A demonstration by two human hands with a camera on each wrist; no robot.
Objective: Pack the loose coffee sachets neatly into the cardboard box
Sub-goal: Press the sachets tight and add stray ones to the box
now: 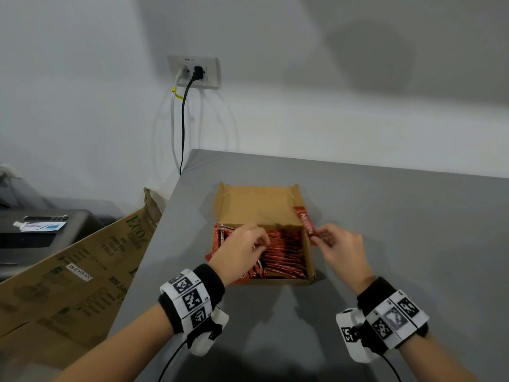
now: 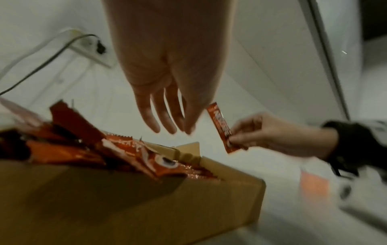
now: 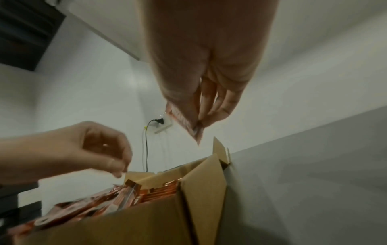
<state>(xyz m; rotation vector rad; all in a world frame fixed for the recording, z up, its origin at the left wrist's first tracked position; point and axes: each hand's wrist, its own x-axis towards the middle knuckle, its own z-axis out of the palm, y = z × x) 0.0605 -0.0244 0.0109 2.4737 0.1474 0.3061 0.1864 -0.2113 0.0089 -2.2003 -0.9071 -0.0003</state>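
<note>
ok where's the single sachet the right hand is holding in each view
Head: held sachet right of centre, above the cardboard box's right wall.
Left wrist: right of centre, pinched by the right hand.
Right wrist: centre, at the fingertips.
Shared landmark: wall socket.

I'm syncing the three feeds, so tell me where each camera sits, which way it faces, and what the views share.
Head: worn on the head, looking forward and down at the grey table, the cardboard box, both hands and both banded wrists.
Left wrist: low beside the box, looking up along the left hand, fingers loose above the packed sachets; the right hand shows too.
Right wrist: looking up along the right hand, which pinches a red sachet; the left hand shows at left.
Shared: all three show the box, both hands, the held sachet and the wall socket.
</note>
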